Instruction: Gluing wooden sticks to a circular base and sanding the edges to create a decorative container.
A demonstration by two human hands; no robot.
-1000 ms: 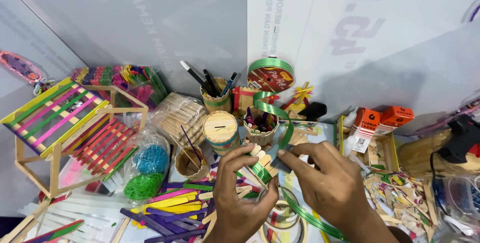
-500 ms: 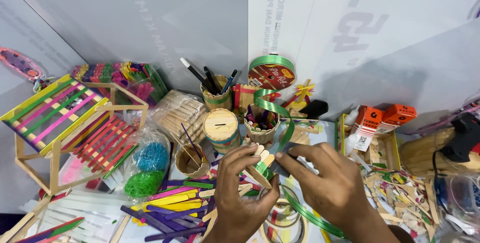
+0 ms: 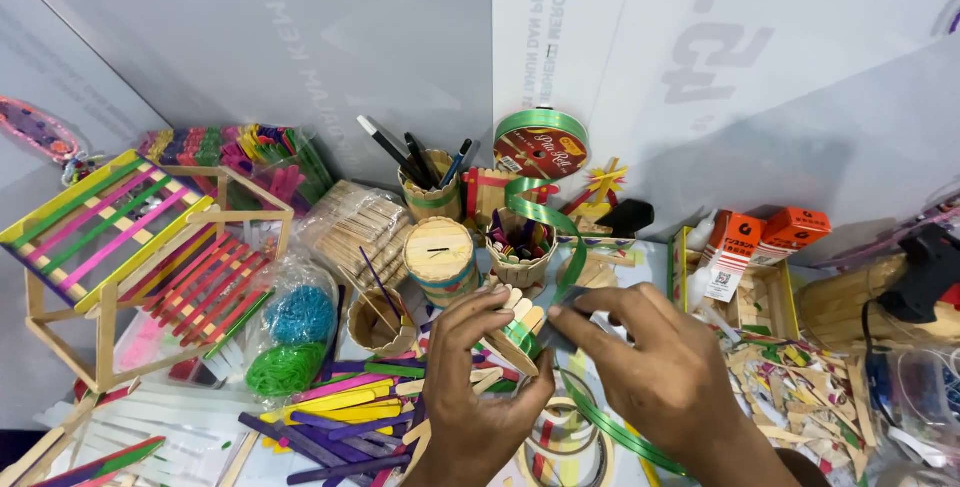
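Left hand (image 3: 478, 387) curled around a small piece built of flat wooden sticks (image 3: 516, 335), fingertips (image 3: 487, 299) pressed on its upper edge, thumb underneath at the lower right. Fingers narrow, clamped on the stick piece.

Right hand (image 3: 650, 367) just beside, index finger and thumb pinched together at the piece's right side on a green ribbon (image 3: 548, 217) (whether they also touch the wood, cannot tell). Ribbon wrapped once across the stick piece between the two sets of fingertips, then rising in a loose curl above them to a green ribbon spool (image 3: 541, 144) well beyond, and trailing down below the right wrist.

Just above the left fingertips: a round stick-clad pot with a slotted lid (image 3: 440, 257) and a smaller stick cup (image 3: 519, 247) of coloured bits. Left of the left-hand fingers: an open stick cup (image 3: 372, 322), then bags of blue and green bands (image 3: 292, 337). Below and left of the left thumb: loose coloured craft sticks (image 3: 330, 417), yellow, purple and pink. Far left of the fingers: a frame of coloured sticks (image 3: 120, 247). Right of the right-hand fingers: two orange boxes (image 3: 765, 232) and a heap of cut stick scraps (image 3: 800, 387).
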